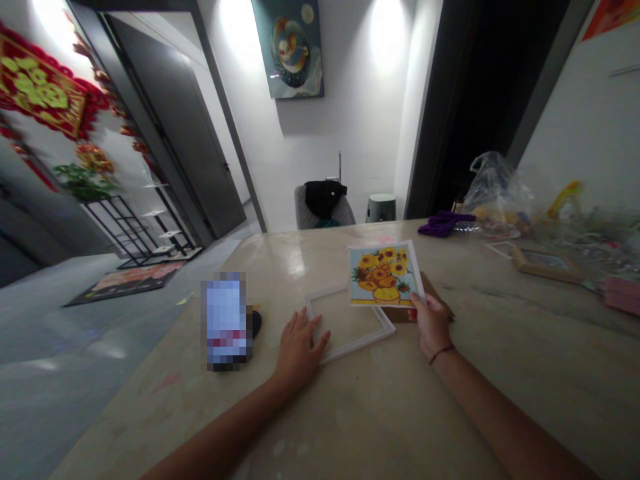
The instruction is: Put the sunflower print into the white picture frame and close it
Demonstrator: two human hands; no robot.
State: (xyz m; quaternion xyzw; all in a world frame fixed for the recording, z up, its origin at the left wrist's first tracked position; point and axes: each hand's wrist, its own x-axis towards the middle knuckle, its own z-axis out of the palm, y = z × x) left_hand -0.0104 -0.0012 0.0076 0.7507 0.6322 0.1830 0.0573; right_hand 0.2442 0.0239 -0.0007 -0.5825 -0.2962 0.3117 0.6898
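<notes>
Yellow sunflowers on a square picture (385,275) catch the light in our head camera's view, the picture pinched at its lower right edge by our right hand (433,325), fingers and thumb closed on it, a red cord bracelet (442,354) at the wrist. Our left hand (300,350) lies released, its fingers (305,327) spread against the left side of an empty white frame (345,325) on the marble table (150,413). The picture is tilted above the frame's upper right corner, with a brown cardboard piece (400,315) lying just behind our right hand. Toward the table's left edge, a pixelated object (225,323) lies beside a small black item (256,323). Along the far right edge sit purple fabric (445,223), a crumpled plastic bag (495,190) and a wooden frame (547,265).
</notes>
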